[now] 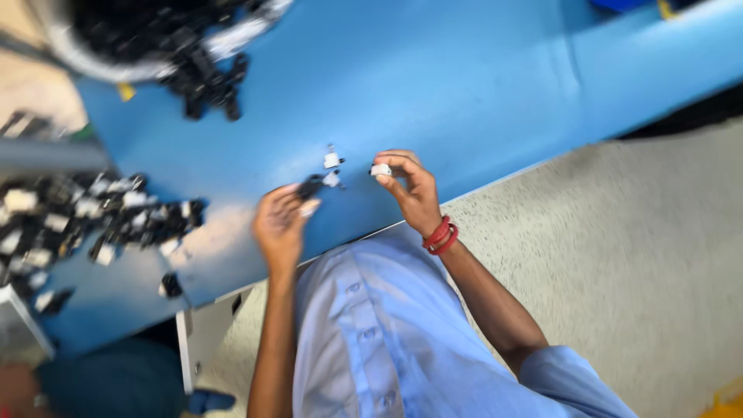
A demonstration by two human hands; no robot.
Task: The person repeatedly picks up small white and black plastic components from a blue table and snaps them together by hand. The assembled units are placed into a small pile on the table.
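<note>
My left hand (280,220) pinches a small black part (311,186) between thumb and fingers, just above the blue table (464,85). A small white part (381,169) is gripped at the fingertips of my right hand (414,190), which wears red bangles (441,235) on the wrist. Two small white pieces (332,161) lie on the table between and just beyond the two hands. The picture is blurred, so the parts' shapes are unclear.
A heap of black and white small parts (85,217) covers the table's left side. Another pile of black parts (193,70) spills from a round white container (93,62) at the top left. Speckled floor (642,255) lies to the right.
</note>
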